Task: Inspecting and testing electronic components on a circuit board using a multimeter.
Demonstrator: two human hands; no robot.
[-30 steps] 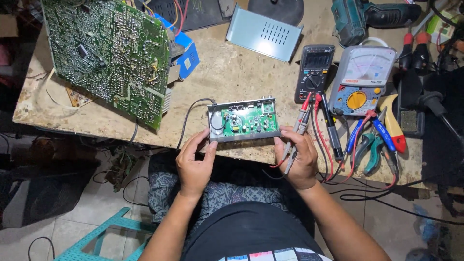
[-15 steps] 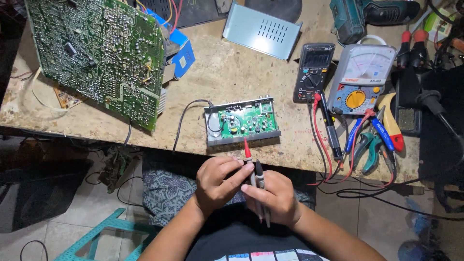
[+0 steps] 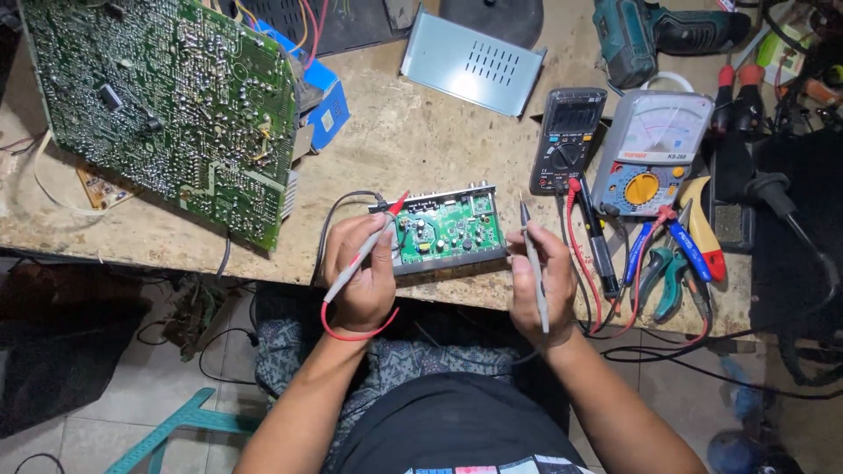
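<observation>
Bare bench point(image 3: 413, 149) is lying open behind the small green circuit board point(image 3: 446, 230), between the big tilted circuit board point(image 3: 167, 105) and the grey metal cover point(image 3: 474, 63). To the right, two meters point(image 3: 645, 154), pliers point(image 3: 667, 268) and looping leads are crowding the bench, leaving hardly any gap for a hand.

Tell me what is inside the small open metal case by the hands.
The small open metal case holds a green circuit board with small components. The left hand with its red probe covers the case's left end; anything beneath the board is hidden.
</observation>
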